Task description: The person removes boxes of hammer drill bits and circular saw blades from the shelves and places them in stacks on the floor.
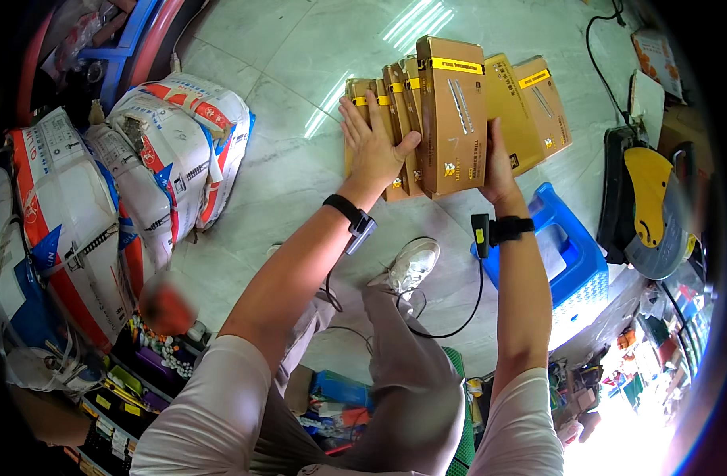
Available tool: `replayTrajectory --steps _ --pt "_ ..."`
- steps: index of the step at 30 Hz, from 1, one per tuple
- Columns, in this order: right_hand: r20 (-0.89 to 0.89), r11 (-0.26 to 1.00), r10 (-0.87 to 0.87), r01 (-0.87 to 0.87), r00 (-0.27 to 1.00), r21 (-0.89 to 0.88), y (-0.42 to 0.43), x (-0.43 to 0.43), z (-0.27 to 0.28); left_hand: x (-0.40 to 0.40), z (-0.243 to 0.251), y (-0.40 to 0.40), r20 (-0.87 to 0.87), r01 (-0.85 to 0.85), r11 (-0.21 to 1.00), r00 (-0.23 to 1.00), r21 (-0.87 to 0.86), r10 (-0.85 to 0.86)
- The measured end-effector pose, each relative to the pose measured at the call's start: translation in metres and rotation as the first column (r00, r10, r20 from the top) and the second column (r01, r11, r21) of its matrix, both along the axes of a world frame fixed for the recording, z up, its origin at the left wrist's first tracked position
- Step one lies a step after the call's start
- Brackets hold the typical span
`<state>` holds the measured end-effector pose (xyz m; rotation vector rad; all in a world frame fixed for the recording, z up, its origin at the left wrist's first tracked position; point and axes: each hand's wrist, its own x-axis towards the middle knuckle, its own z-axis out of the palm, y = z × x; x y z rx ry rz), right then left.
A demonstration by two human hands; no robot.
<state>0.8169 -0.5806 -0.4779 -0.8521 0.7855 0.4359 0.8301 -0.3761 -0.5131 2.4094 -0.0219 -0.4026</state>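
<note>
Several flat brown cardboard boxes with yellow bands stand in an overlapping row on the tiled floor. The front hammer drill box (456, 137) shows a picture of drill bits and bears writing. My left hand (372, 140) lies spread over the narrower boxes (411, 95) to its left, thumb near the front box's edge. Along the front box's right side, my right hand (499, 166) holds it, with part of the hand hidden. Behind that hand, a yellowish box (512, 119) and another brown box (542, 107) lean out to the right.
A blue plastic stool (578, 256) stands by my right forearm. Beyond it is a cut-off saw (646, 196) with a yellow guard. Filled white and red sacks (173, 143) are piled on the left. A black cable (592, 59) runs across the floor at upper right.
</note>
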Motion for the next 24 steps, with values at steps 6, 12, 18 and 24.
replayTrajectory --steps 6,12,18,24 --pt "-0.083 0.981 0.139 -0.149 0.987 -0.127 -0.019 0.02 0.0 0.018 0.016 -0.022 0.056 0.122 0.992 0.991 -0.04 -0.12" --pt "-0.2 0.748 0.235 -0.308 0.951 -0.588 -0.038 0.026 0.002 0.017 0.034 -0.025 -0.029 0.057 0.98 0.998 -0.192 -0.064" --pt "-0.149 0.477 0.229 -0.244 0.962 -0.844 -0.048 -0.016 0.039 -0.023 0.056 -0.025 -0.091 0.113 0.946 0.985 -0.305 -0.147" --pt "-0.148 0.381 0.33 -0.276 0.932 -0.882 -0.064 -0.037 -0.002 -0.029 0.073 -0.077 -0.171 0.247 0.944 0.943 -0.219 -0.287"
